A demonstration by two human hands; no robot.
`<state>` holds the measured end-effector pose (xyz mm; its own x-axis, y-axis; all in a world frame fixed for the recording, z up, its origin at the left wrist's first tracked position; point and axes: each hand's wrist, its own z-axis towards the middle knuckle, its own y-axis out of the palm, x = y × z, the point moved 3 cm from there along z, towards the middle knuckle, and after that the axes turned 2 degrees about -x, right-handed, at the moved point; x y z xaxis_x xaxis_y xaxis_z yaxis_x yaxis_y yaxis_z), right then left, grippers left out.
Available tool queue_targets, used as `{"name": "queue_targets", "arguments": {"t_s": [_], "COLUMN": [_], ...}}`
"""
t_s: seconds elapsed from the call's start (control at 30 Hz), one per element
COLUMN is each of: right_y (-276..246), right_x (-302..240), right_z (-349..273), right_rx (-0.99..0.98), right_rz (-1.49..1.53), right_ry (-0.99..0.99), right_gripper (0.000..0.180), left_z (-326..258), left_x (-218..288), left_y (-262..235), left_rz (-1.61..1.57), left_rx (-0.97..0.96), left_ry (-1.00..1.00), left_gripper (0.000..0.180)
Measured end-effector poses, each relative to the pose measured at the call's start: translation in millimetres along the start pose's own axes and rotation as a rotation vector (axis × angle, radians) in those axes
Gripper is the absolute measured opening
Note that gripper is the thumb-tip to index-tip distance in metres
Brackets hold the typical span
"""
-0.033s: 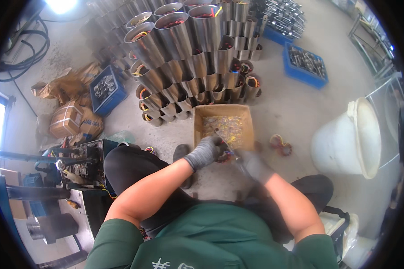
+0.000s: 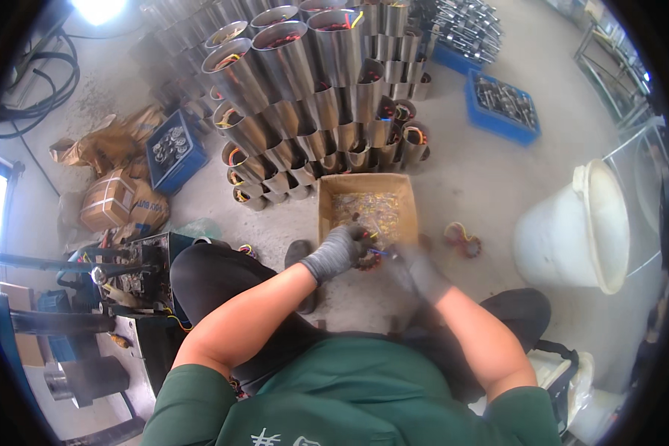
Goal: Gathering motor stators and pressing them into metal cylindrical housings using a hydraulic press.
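Observation:
In a grey glove, my left hand [image 2: 336,253] is closed around a small dark reddish ring-shaped wire coil [image 2: 369,262], like a motor stator; the fingers partly hide it. Coloured leads [image 2: 379,252], one of them blue, stick out from it toward the right. My right hand [image 2: 422,273], also gloved, is just right of the coil by the lead ends. Motion smears its fingers, and whatever is in them cannot be made out. Directly beyond both hands, an open cardboard box [image 2: 411,204] holds many small coloured wire scraps. A similar coil [image 2: 464,243] with a yellowish lead lies on the floor, right of the box.
Stacked metal cylinders [image 2: 282,74] with wires inside rise beyond the box. Blue crates of metal parts stand at left [image 2: 178,171] and right [image 2: 498,126]. A white bucket [image 2: 565,230] is at the right, and a machine [image 2: 145,275] is beside my left knee.
My right hand has shifted slightly and is more smeared; the dark slanting thing between the hands no longer shows. The left hand keeps its hold on the coil.

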<state>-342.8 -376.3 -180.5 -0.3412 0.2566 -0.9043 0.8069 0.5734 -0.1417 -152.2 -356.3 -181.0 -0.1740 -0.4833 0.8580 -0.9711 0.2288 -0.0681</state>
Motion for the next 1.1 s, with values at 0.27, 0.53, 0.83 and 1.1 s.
{"name": "queue_targets", "arguments": {"t_s": [0.27,0.53,0.83,1.1], "right_y": [-90.1,-109.4,-172.2,-99.4], "right_x": [56.1,171.7,338.6,365.0], "right_z": [69.2,97.4,91.4,167.1], "right_rx": [0.524,0.605,0.359,0.523], "right_rz": [0.983,-0.403,-1.273,-0.026], "right_ry": [0.178,0.58,0.514,0.431], "right_gripper": [0.02,0.065,0.066,0.067], "left_z": [-60.9,-235.0,-390.9,-486.1], "left_x": [80.5,140.5,84.2,-166.3], "left_y": [-42.2,-102.0,-106.2,-115.1], "left_rz": [-0.113,0.111,1.192,-0.507], "left_rx": [0.256,1.01,1.571,1.504], "left_ry": [0.149,0.802,0.496,-0.094], "left_gripper": [0.032,0.033,0.018,0.022]}}
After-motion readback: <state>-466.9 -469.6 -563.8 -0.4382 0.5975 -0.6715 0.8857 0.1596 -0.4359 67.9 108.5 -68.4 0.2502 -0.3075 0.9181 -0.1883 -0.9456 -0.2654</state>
